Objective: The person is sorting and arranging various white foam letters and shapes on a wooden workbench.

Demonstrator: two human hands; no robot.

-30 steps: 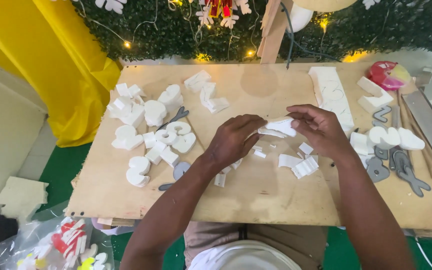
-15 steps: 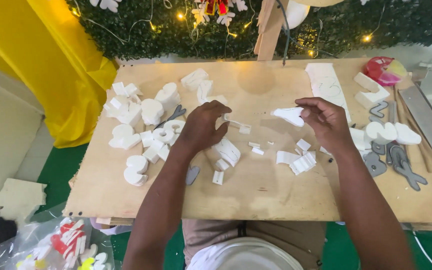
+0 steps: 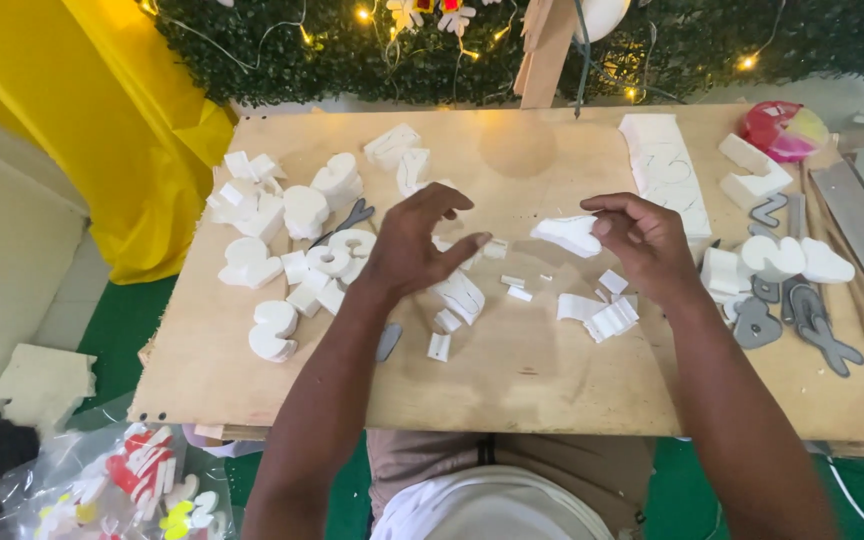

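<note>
While left hand (image 3: pixel 414 243) hovers, right hand (image 3: pixel 642 238) seemingly pinches foam piece (image 3: pixel 569 235).

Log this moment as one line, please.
right hand: pinches white foam piece | left hand: open, above plywood board

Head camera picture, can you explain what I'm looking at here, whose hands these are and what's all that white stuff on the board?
The camera sits on a person's head and looks down, so both arms are their own. The right hand pinches a white foam piece above a wooden board. The left hand hovers open, holding nothing. On the board lie many white foam cut-outs at the left, small foam scraps near the middle, and grey flat shapes at the right. Behind are a green hedge wall with small lights and a yellow cloth.
</note>
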